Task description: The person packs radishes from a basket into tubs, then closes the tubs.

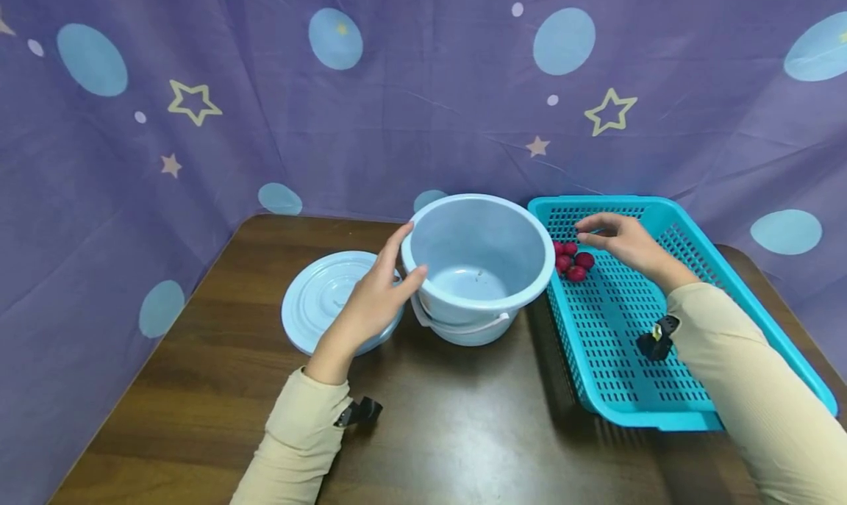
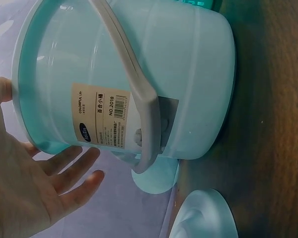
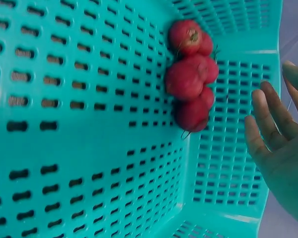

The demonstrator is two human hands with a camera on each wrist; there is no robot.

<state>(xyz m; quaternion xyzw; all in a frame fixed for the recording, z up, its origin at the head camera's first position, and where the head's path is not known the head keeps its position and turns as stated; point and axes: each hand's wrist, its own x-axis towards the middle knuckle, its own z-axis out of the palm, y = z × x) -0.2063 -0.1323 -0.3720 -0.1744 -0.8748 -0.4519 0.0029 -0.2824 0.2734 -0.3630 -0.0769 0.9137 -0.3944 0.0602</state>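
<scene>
A light blue plastic bucket [image 1: 466,306] stands upright in the middle of the table, its handle [image 2: 124,44] hanging down its side. My left hand [image 1: 373,299] rests at the bucket's left rim, thumb and fingertips touching it with the fingers spread and fairly straight. Over the far part of a turquoise basket [image 1: 615,409] hovers my right hand [image 1: 625,244], fingers slightly bent and holding nothing. Several red radishes [image 3: 186,82] lie bunched against the basket's wall beside the bucket, apart from that hand. A few small specks show on the bucket's floor.
A round light blue lid [image 1: 317,299] lies flat on the brown wooden table [image 1: 423,431], left of the bucket and partly behind my left hand. The basket stands close to the bucket's right side. Behind the table hangs a purple patterned cloth [image 1: 410,101].
</scene>
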